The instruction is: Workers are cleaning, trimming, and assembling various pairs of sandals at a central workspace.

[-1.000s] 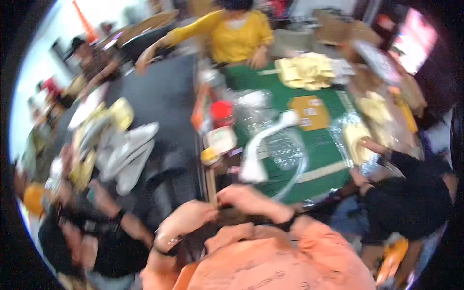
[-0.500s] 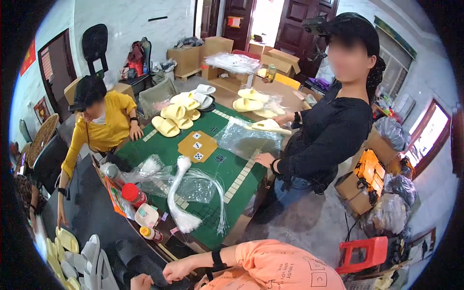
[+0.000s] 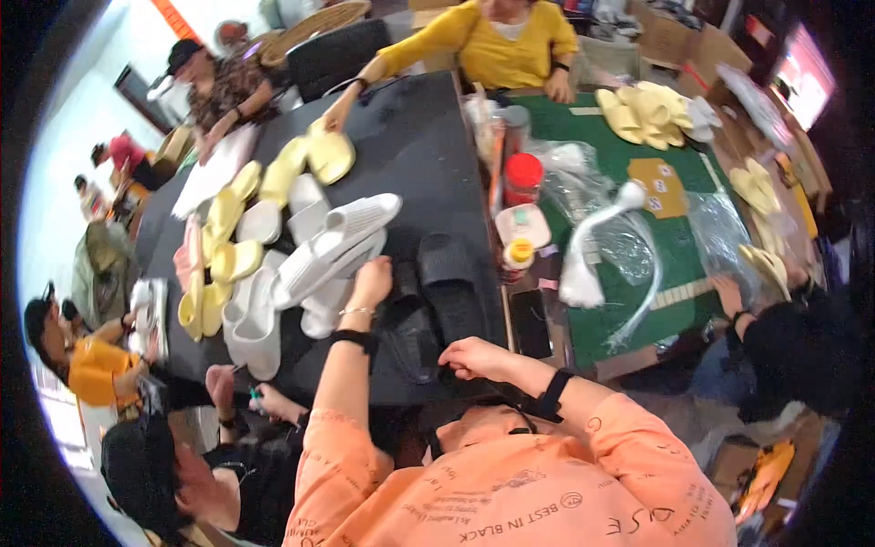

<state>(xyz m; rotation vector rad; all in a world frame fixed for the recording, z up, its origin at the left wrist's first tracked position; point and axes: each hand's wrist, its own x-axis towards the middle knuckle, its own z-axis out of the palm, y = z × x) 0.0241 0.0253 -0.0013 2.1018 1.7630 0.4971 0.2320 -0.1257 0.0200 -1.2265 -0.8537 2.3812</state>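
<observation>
Both hands' fingers are curled, their hold not clearly visible, left hand (image 3: 370, 284) near grey slippers (image 3: 335, 250) at ten o'clock, right hand (image 3: 478, 358) near black slippers (image 3: 451, 290) at eleven.

I watched via left head-worn fisheye: close, downward over orange T-shirt (image 3: 519, 483), left hand (image 3: 372, 284) and right hand (image 3: 480, 358); faced black tabletop (image 3: 419, 137), green mahjong table (image 3: 679, 260).

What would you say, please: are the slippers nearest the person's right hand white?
No, the slippers nearest the right hand are black, while the white ones lie by the left hand.
</observation>
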